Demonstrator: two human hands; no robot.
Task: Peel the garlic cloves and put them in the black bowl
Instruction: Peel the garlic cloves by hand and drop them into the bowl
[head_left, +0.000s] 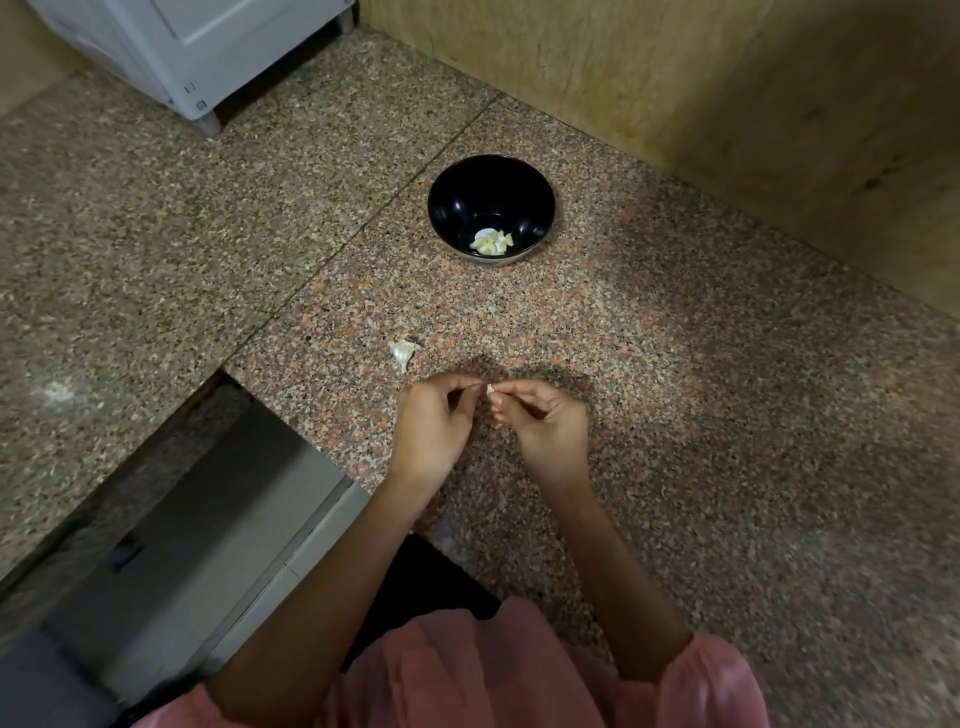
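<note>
Black bowl (467, 197): peeled cloves (491, 242) are held inside
Granite counter (675, 364): garlic piece (403, 353) is laid nearby, untouched
Hands: clove (490, 388) is pinched between fingertips of left hand (431, 421) and right hand (540, 421)

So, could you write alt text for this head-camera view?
The left hand and right hand pinch a garlic clove over a granite counter. Beyond stands a black bowl holding peeled cloves; a garlic piece lies nearby.

Speckled granite counter (675, 415); black bowl (457, 197), garlic piece (403, 353) resting on it.
</note>
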